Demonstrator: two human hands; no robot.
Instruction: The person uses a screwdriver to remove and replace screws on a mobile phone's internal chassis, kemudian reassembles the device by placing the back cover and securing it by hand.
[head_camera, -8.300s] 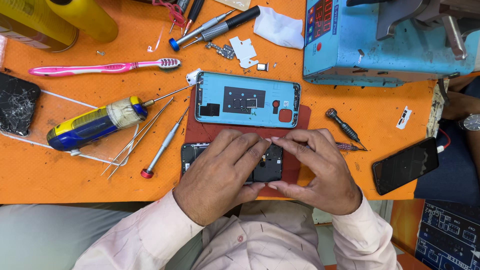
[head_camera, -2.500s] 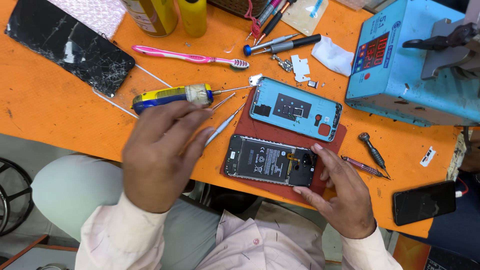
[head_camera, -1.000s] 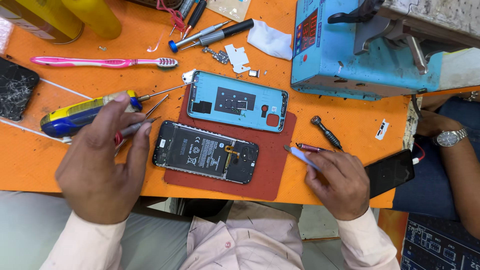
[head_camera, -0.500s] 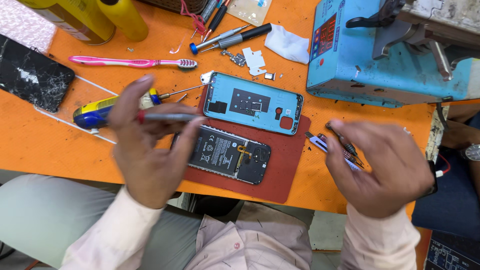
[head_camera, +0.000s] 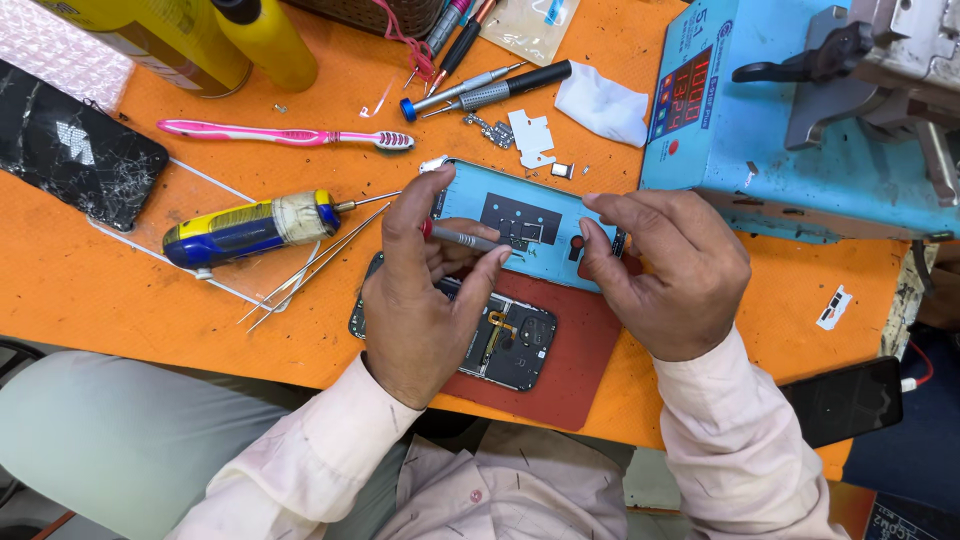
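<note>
Left hand (head_camera: 425, 300) grips a red-tipped screwdriver (head_camera: 462, 238); right hand (head_camera: 665, 270), fingers curled, perhaps pinches its tip.

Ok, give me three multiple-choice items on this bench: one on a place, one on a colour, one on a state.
1. Where does the opened phone lie?
A. on the red mat
B. on the blue machine
C. in a basket

2. What colour is the toothbrush handle?
A. green
B. pink
C. black

3. What is the state of the dark screen panel at far left?
A. cracked
B. intact
C. rolled up

Answers: 1 A, the mat shows under and around it. 2 B, the handle is plainly pink. 3 A, crack lines spread across its glass. The left hand holds a small screwdriver above the phone.
</note>
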